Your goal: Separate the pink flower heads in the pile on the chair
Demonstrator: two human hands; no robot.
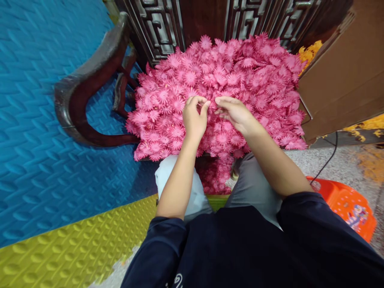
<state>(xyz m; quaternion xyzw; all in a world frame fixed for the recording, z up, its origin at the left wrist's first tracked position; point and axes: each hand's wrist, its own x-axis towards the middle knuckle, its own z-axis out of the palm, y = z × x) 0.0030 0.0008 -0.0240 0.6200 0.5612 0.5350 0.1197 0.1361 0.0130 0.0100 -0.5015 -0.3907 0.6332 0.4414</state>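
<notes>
Left hand (pixel 194 120): thumb and fingertips curled close — cannot tell if pinching anything
Right hand (pixel 237 114): fingers bent, grip also unclear
Flowers (pixel 220 76): pink heap beneath both hands — chair arm (pixel 87 76) left, box (pixel 342 76) right

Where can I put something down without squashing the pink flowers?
There's bare blue mat left of the wooden armrest, and bare yellow mat between the blue mat and the left sleeve. It's crowded from the armrest across to the cardboard: pink flowers heaped under left hand and right hand.
</notes>
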